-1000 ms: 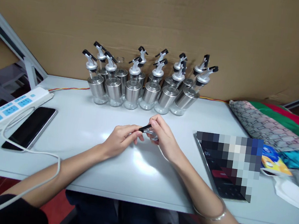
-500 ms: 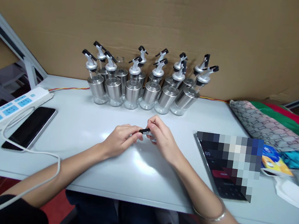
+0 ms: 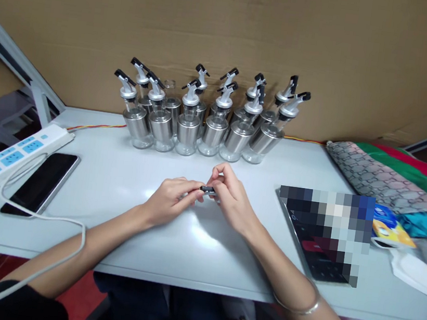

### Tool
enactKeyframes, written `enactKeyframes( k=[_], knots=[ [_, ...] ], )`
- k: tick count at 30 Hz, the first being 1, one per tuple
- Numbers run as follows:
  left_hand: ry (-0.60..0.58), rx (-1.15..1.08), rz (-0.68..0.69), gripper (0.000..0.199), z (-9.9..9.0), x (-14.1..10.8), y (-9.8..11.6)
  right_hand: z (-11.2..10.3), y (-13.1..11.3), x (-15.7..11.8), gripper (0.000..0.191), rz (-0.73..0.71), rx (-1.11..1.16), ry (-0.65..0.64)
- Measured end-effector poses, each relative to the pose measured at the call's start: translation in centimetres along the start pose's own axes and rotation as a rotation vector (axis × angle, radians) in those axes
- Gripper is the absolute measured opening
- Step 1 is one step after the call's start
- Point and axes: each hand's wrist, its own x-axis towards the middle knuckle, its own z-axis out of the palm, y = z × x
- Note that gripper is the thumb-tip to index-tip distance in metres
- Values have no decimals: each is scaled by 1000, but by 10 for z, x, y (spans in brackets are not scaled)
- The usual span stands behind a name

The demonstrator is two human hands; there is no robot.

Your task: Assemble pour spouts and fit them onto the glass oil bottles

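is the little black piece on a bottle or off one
Off: the left hand and right hand hold the little black piece, apart from the bottles behind.

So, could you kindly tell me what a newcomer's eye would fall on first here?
Probably the two rows of glass-and-steel bottles, most topped with silver, black-levered pourers, at the back of the pale grey table before the brown cardboard wall. Next, front and centre, the left hand and right hand meet at a small black-and-silver part. The white power strip with blue sockets also stands out at far left.
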Motion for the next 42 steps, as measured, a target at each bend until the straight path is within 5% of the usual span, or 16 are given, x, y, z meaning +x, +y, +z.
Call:
enactKeyframes(
  k=[10,19,34,42],
  knots=[
    [15,18,-139,24,2,1,-1,0,-6,2,27,-37,-165,87],
    [75,185,-9,25,2,1,-1,1,-6,1,23,-8,-166,128],
    [182,216,-13,18,4,1,-4,0,-6,2,29,-45,-218,170],
    [36,-6,-187,22,3,2,0,-1,-2,2,36,16,-58,136]
  ],
)
